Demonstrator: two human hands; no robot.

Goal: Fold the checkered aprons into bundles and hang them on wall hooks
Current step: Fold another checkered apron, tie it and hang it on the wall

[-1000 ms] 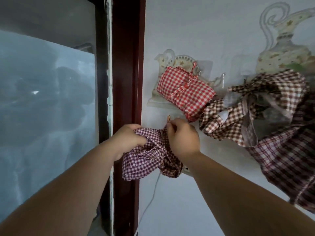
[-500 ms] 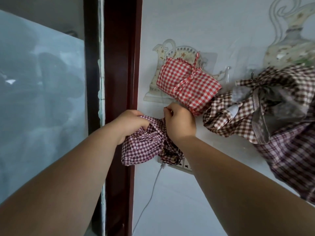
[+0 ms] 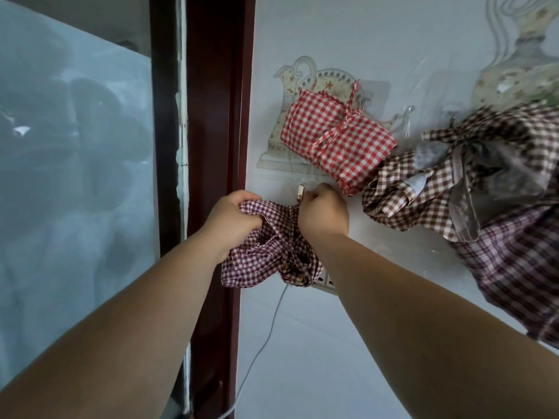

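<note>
Your left hand grips top left of maroon checkered bundle, fingers curled into cloth. Your right hand pinches bundle's tie at small wall hook. Bundle sits against wall beside dark door frame. Red checkered bundle hangs above right, brown checkered apron beyond.

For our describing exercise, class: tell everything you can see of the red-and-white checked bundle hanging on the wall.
The red-and-white checked bundle is soft-looking cloth folded into a plump rectangular block. A narrow tie of the same cloth wraps its middle, knotted; a strap rises from the knot. It hangs tilted, right end lower, against the white wall, over a jug decal. Its lower end meets the brown checked apron.
</note>
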